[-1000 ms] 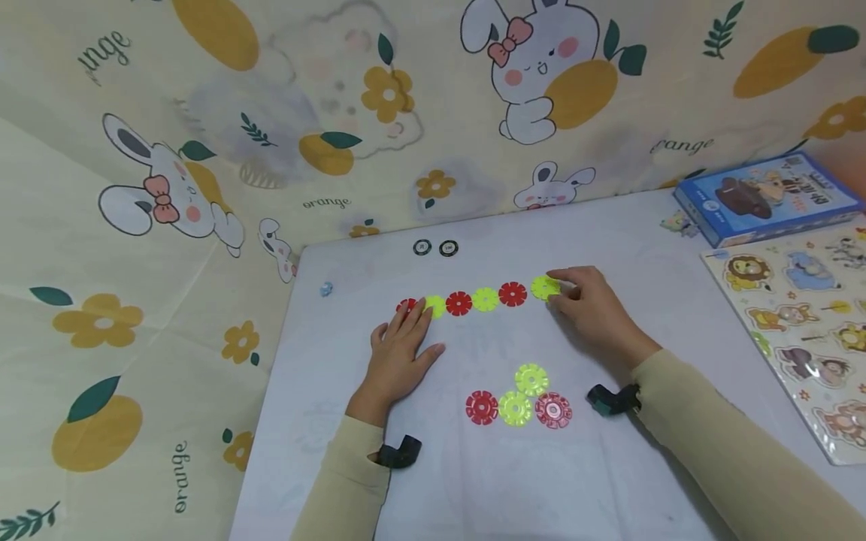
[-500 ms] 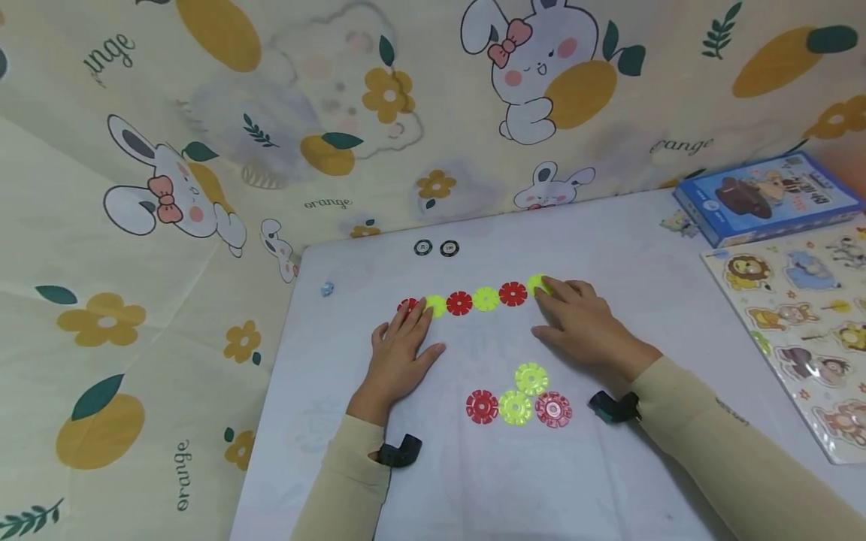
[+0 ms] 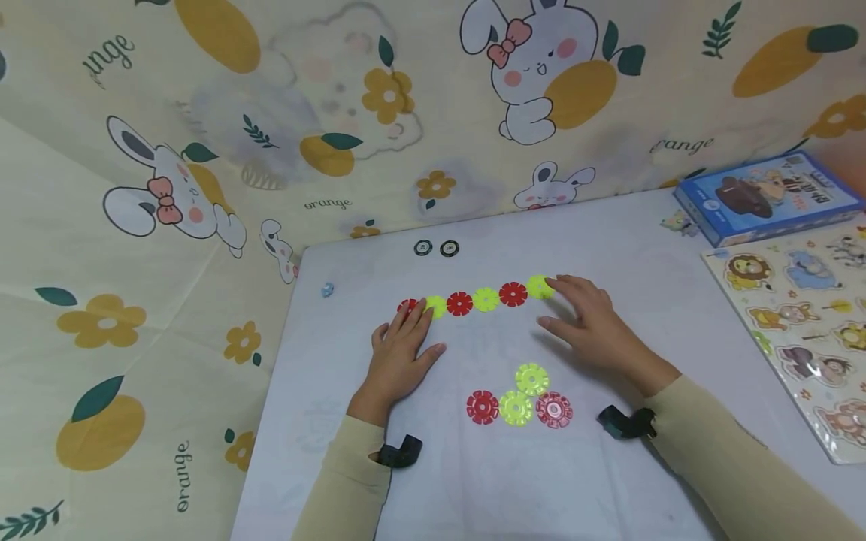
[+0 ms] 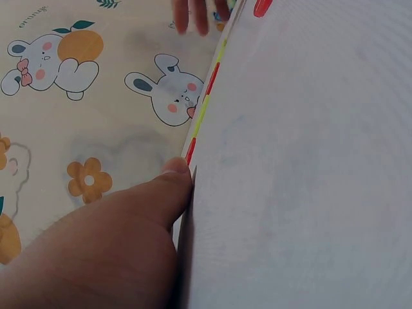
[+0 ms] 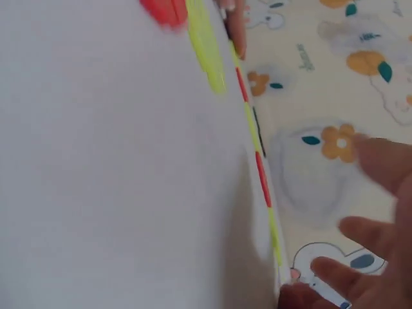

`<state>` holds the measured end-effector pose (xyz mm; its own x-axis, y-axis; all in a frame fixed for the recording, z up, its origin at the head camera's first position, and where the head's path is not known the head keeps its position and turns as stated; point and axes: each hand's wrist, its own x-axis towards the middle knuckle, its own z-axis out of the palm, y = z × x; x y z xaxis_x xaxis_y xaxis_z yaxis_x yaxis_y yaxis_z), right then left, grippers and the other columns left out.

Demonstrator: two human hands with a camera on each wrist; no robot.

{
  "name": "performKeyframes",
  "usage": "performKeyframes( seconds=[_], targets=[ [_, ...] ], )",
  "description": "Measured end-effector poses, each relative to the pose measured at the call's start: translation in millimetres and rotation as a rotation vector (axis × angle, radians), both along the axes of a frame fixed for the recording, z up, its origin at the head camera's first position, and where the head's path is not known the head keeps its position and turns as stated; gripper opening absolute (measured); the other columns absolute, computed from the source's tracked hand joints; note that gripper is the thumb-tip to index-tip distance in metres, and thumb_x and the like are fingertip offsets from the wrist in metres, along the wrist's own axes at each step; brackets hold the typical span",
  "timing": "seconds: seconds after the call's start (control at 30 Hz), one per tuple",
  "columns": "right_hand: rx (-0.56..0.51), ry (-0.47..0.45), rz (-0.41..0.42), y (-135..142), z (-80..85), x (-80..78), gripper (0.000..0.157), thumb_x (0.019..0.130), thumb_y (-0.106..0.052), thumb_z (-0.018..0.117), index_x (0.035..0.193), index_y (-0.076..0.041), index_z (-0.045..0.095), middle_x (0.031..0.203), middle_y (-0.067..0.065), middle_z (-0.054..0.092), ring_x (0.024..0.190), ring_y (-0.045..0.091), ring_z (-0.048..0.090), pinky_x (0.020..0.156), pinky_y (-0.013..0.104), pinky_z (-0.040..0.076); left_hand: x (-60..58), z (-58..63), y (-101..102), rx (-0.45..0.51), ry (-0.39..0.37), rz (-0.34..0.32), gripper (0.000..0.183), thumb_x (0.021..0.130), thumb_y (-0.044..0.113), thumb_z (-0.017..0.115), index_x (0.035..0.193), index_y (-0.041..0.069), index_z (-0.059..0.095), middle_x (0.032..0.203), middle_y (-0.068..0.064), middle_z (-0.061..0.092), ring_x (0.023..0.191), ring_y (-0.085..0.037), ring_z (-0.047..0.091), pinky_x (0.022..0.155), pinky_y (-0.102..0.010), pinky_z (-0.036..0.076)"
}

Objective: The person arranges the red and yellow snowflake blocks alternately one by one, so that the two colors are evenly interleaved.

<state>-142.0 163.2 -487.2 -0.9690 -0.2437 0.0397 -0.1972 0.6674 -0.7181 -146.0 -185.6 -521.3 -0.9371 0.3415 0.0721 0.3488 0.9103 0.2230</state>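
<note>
Red and yellow notched discs alternate in a row across the table. My left hand (image 3: 399,357) rests with fingers spread on the row's left end, partly covering a red disc (image 3: 407,306) and a yellow disc (image 3: 436,306). At the right end lies another yellow disc (image 3: 539,286), fitted against a red disc (image 3: 513,294). My right hand (image 3: 595,323) is beside it, fingers loosely extended, with the index fingertip by its right edge. In the right wrist view, the fingers (image 5: 367,235) are spread and hold nothing. The left thumb (image 4: 174,183) shows beside the row in the left wrist view.
Nearer me lies a second group: a red disc (image 3: 482,407), a yellow disc (image 3: 516,408) and a pinkish-red disc (image 3: 554,410), with another yellow one above. Two black-rimmed round tokens (image 3: 436,248) sit behind the row. A blue box (image 3: 767,197) and an animal sticker sheet (image 3: 798,330) lie right.
My right hand pinched the end yellow disc, brought it slightly left against the red one and pressed it, then let go and drew back right. The left hand stayed put.
</note>
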Motion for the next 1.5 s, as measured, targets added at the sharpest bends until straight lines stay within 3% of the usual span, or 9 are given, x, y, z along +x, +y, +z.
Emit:
performKeyframes(
  seconds=[0.13,0.27,0.47,0.6,0.7,0.87,0.97,1.3,1.5],
  targets=[
    [-0.211,-0.069,0.002,11,2.9,20.1,0.067,0.091,-0.045,0.063,0.147,-0.021,0.036,0.141,0.006,0.041,0.118,0.029,0.047,0.089,0.051,0.045,-0.7,-0.3,0,-0.006,0.016,0.002,0.075,0.09,0.067,0.038,0.153,0.028,0.024,0.158,0.008,0.014,0.144,-0.021,0.005,0.106,-0.058,0.012],
    [-0.28,-0.117,0.101,15,4.9,44.7,0.062,0.093,-0.034,0.063,0.147,-0.017,0.035,0.132,0.007,0.051,0.109,0.024,0.053,0.088,0.04,0.046,-1.5,-1.3,-1,-0.012,0.02,0.006,0.075,0.09,0.069,0.036,0.153,0.029,0.024,0.158,0.008,0.014,0.144,-0.02,0.004,0.106,-0.057,0.012],
    [-0.094,-0.158,0.211,9,3.1,79.7,0.067,0.079,-0.043,0.077,0.136,-0.02,0.05,0.12,-0.006,0.053,0.108,0.014,0.049,0.091,0.036,0.045,-1.7,-2.4,-2,-0.012,0.01,0.009,0.075,0.09,0.068,0.036,0.153,0.029,0.024,0.158,0.009,0.012,0.144,-0.02,0.003,0.106,-0.057,0.011],
    [0.094,-0.105,0.202,3,1.8,92.3,0.049,0.073,-0.033,0.084,0.115,-0.023,0.062,0.109,-0.009,0.05,0.106,0.014,0.045,0.09,0.041,0.044,-1.4,-3.3,-2,-0.011,0.002,0.012,0.076,0.09,0.069,0.037,0.153,0.03,0.023,0.159,0.01,0.011,0.144,-0.019,0.003,0.106,-0.057,0.011],
    [0.114,-0.139,0.174,1,3.4,93.2,0.041,0.071,-0.024,0.086,0.103,-0.025,0.061,0.102,-0.01,0.051,0.1,0.014,0.046,0.084,0.035,0.047,-1.4,-4.2,-3,-0.01,-0.001,0.013,0.076,0.089,0.069,0.037,0.153,0.03,0.022,0.159,0.011,0.01,0.144,-0.019,0.002,0.106,-0.057,0.011],
    [-0.064,-0.279,0.165,10,5.0,82.4,0.028,0.08,-0.025,0.079,0.099,-0.027,0.059,0.091,-0.006,0.058,0.085,0.017,0.054,0.071,0.027,0.05,-0.7,-3.4,-2,-0.014,-0.005,0.016,0.076,0.089,0.069,0.038,0.153,0.03,0.022,0.159,0.011,0.01,0.144,-0.02,0.003,0.106,-0.057,0.011],
    [-0.195,-0.265,0.146,20,3.0,67.5,0.018,0.088,-0.024,0.071,0.103,-0.024,0.06,0.09,-0.002,0.061,0.082,0.02,0.057,0.069,0.028,0.051,-0.2,-2.4,-1,-0.01,-0.006,0.013,0.076,0.089,0.069,0.038,0.153,0.03,0.022,0.159,0.01,0.011,0.144,-0.021,0.003,0.106,-0.058,0.011],
    [-0.345,-0.246,-0.254,50,-3.1,-6.2,0.032,0.098,-0.026,0.056,0.124,-0.008,0.049,0.108,0.013,0.054,0.085,0.029,0.061,0.068,0.029,0.054,-1.9,-2.3,1,0.0,0.003,0.005,0.075,0.09,0.069,0.034,0.153,0.028,0.025,0.158,0.011,0.012,0.144,-0.02,0.005,0.105,-0.056,0.012],
    [-0.361,-0.244,-0.331,50,-8.7,-36.8,0.036,0.098,-0.027,0.055,0.129,-0.01,0.048,0.112,0.012,0.053,0.09,0.028,0.061,0.069,0.025,0.053,-1.8,-3.3,0,-0.011,0.011,0.005,0.075,0.09,0.068,0.037,0.153,0.028,0.025,0.158,0.01,0.013,0.144,-0.02,0.005,0.105,-0.057,0.013]
  ],
)
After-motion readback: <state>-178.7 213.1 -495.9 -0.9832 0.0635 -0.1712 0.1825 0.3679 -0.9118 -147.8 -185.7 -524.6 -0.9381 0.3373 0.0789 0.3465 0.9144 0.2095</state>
